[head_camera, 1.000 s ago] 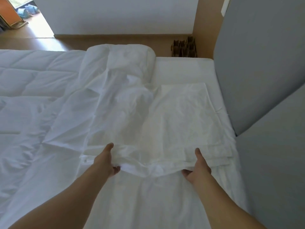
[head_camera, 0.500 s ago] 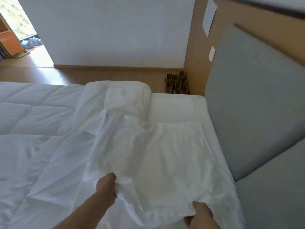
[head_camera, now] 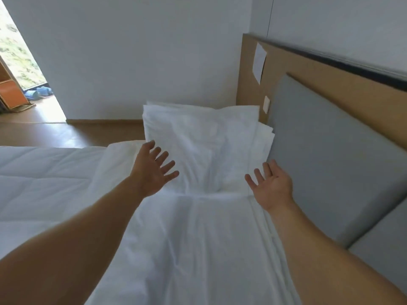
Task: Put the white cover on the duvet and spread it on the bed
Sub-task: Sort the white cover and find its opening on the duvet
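The white cover (head_camera: 202, 137) is in the air ahead of me, its folded far part flipped up and away, while its near part lies flat on the bed toward me. My left hand (head_camera: 154, 168) is raised with fingers spread, holding nothing, just left of the flying fabric. My right hand (head_camera: 272, 186) is also spread, palm up, at the fabric's right edge. The quilted white duvet (head_camera: 44, 172) lies on the left half of the bed.
A grey padded headboard (head_camera: 330, 161) in a wooden frame runs along the right. A white wall stands beyond the bed. Wooden floor (head_camera: 44, 128) and a doorway with an orange object (head_camera: 11, 93) lie at the far left.
Both hands gripped the cover's near edge, lifted it and let go. The folded part has flipped up and away, and the view has tilted upward.
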The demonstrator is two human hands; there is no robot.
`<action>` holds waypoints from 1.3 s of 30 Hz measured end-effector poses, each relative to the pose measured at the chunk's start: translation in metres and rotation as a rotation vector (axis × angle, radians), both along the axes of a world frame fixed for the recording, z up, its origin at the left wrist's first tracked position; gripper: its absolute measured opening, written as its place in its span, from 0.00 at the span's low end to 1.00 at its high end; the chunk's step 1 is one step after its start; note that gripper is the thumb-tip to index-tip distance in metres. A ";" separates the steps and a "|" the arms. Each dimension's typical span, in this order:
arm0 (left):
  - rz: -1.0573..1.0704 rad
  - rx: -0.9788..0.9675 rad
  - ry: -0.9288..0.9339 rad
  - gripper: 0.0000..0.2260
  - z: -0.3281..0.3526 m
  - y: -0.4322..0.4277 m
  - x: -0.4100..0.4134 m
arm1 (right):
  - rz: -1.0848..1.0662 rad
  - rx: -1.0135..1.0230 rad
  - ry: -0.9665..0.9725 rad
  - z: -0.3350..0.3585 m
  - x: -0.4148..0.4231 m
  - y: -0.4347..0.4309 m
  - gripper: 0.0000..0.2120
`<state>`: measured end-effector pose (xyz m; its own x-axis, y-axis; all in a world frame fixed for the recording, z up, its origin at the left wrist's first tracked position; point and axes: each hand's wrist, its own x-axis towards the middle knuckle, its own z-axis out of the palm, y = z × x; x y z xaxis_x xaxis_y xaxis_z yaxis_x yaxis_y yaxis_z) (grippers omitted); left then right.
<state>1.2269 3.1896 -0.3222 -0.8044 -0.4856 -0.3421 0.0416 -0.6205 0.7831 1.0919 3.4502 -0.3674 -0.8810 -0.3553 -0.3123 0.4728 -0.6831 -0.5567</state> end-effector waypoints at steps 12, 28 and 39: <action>-0.049 -0.127 -0.480 0.20 -0.150 0.082 0.108 | 0.214 0.464 -0.253 -0.153 0.138 0.065 0.17; -1.213 -0.975 -1.111 0.41 -0.230 0.212 0.434 | 1.379 1.572 0.420 -0.189 0.411 0.229 0.49; -1.640 -1.627 -0.831 0.48 -0.183 0.288 0.566 | 1.531 1.942 0.944 -0.180 0.590 0.300 0.51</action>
